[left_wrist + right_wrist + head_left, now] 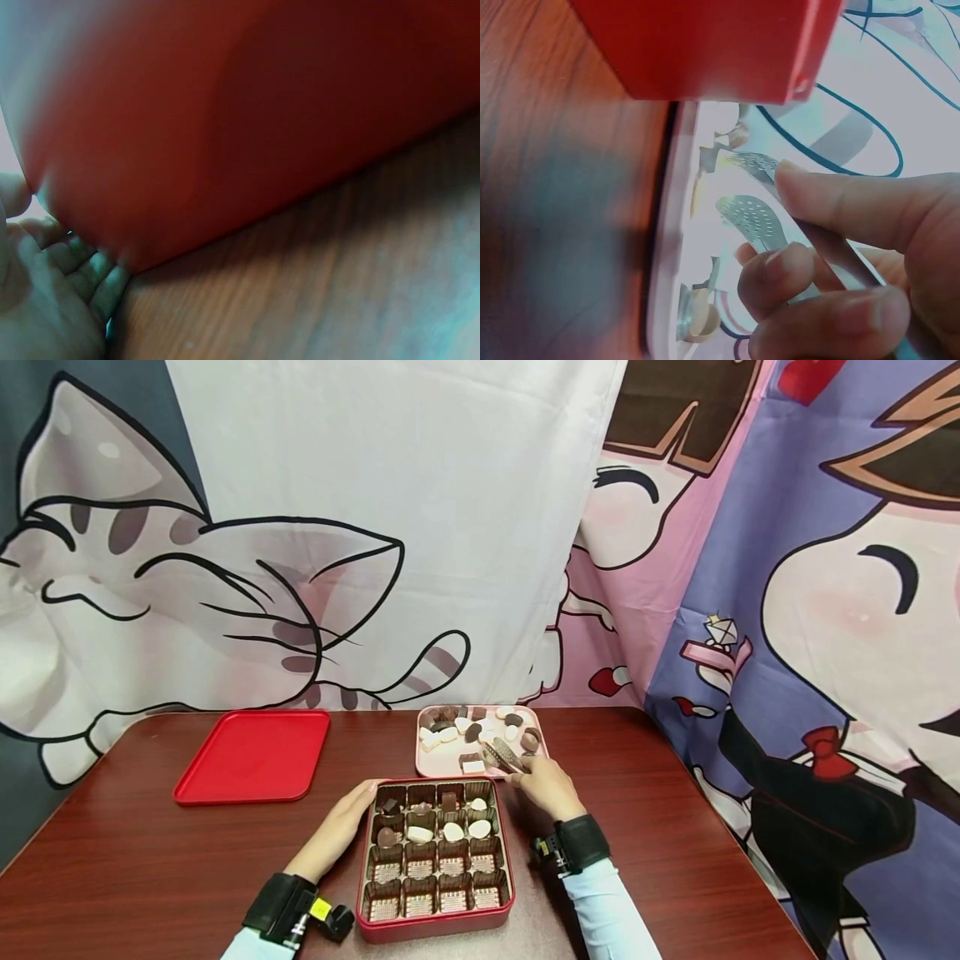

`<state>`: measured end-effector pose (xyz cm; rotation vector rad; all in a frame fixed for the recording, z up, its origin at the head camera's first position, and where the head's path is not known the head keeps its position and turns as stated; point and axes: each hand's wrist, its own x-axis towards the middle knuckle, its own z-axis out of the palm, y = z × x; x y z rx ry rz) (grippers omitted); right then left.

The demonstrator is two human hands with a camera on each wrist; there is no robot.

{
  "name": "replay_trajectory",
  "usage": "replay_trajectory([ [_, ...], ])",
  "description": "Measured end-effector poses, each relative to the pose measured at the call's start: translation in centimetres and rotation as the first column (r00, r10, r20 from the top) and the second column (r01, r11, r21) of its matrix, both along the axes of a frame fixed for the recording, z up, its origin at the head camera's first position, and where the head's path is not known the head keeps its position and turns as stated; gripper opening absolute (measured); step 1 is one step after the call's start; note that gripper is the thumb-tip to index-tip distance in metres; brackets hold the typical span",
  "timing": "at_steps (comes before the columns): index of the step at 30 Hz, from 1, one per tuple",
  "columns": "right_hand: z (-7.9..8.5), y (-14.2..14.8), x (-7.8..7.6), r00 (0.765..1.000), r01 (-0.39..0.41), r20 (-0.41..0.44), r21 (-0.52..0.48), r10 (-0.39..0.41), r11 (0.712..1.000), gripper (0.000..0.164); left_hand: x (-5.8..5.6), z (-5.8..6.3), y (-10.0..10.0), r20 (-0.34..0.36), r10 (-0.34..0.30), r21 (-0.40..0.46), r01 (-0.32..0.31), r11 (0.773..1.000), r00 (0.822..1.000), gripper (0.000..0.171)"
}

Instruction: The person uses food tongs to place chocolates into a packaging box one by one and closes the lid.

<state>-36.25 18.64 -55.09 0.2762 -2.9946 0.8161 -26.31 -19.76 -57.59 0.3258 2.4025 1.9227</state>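
Observation:
A red tin box [435, 935] with a brown divided insert stands in front of me, several chocolates [419, 834] in its two back rows. My left hand [337, 827] rests against the box's back left corner; the left wrist view shows its fingers [90, 277] touching the red side [262, 150]. My right hand [551, 787] grips metal tongs [501, 756] over the front of a pink tray [423, 764] behind the box. In the right wrist view, the perforated tong tips [751, 217] stand apart. Whether a piece lies between them is unclear.
Dark and white chocolates [450, 727] lie scattered on the pink tray. A red lid-like tray [255, 756] lies on the wooden table [112, 860] at back left. A cartoon-printed cloth [390, 468] hangs just behind the table's far edge.

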Motion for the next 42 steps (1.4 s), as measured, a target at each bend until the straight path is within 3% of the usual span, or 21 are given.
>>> replay_trajectory([
  [5, 0.9, -0.2, 0.5, 1.000, -0.009, -0.029, -0.031, 0.008, 0.999, 0.042, 0.0, -0.1, -0.1, 0.014, -0.006, 0.029, 0.005, 1.000, 1.000, 0.060],
  [6, 2.1, -0.3, 1.5, 0.999, -0.020, -0.040, -0.035, 0.019, 0.999, 0.044, 0.0, -0.1, -0.1, 0.014, -0.003, 0.023, 0.003, 1.000, 1.000, 0.061],
  [12, 1.6, -0.2, 1.2, 0.995, -0.066, -0.076, -0.065, 0.061, 0.996, 0.056, 0.0, 0.2, 0.0, 0.022, 0.010, 0.009, -0.010, 1.000, 1.000, 0.066],
  [13, 0.5, -0.2, 0.3, 0.995, -0.072, -0.080, -0.074, 0.066, 0.995, 0.057, 0.0, 0.2, 0.0, 0.026, 0.008, 0.016, -0.009, 1.000, 1.000, 0.067],
  [14, 0.9, -0.4, 0.7, 0.993, -0.082, -0.088, -0.076, 0.075, 0.994, 0.057, 0.0, 0.2, 0.0, 0.028, 0.007, 0.025, -0.008, 1.000, 1.000, 0.066],
  [16, 2.7, -1.1, 2.3, 0.987, -0.124, -0.112, -0.068, 0.116, 0.990, 0.057, -0.1, 0.1, 0.0, 0.029, 0.010, 0.035, -0.011, 0.999, 1.000, 0.065],
  [21, 11.5, -4.2, 9.3, 0.972, -0.231, -0.065, -0.116, 0.224, 0.966, 0.043, -0.2, -0.1, -0.1, 0.016, 0.000, 0.034, 0.000, 0.999, 1.000, 0.064],
  [23, 14.2, -5.3, 11.5, 0.967, -0.255, -0.030, -0.128, 0.253, 0.959, 0.041, -0.2, 0.0, -0.1, 0.013, -0.002, 0.027, 0.002, 1.000, 1.000, 0.064],
  [26, 16.0, -6.0, 13.2, 0.953, -0.300, 0.000, -0.110, 0.302, 0.947, 0.039, -0.1, 0.1, 0.0, 0.028, 0.005, 0.024, -0.006, 1.000, 1.000, 0.064],
  [32, 16.8, -6.6, 14.5, 0.924, -0.369, 0.065, -0.101, 0.376, 0.924, 0.039, 0.2, 0.4, 0.2, 0.074, 0.032, 0.022, -0.033, 0.999, 0.997, 0.080],
  [35, 17.0, -6.8, 15.0, 0.911, -0.399, 0.078, -0.075, 0.404, 0.914, 0.048, 0.2, 0.4, 0.3, 0.068, 0.038, 0.005, -0.038, 0.999, 0.997, 0.077],
  [42, 17.1, -7.8, 16.1, 0.866, -0.469, 0.165, -0.056, 0.472, 0.881, 0.049, -0.2, -0.3, -0.1, 0.004, 0.007, 0.013, -0.007, 1.000, 1.000, 0.061],
])
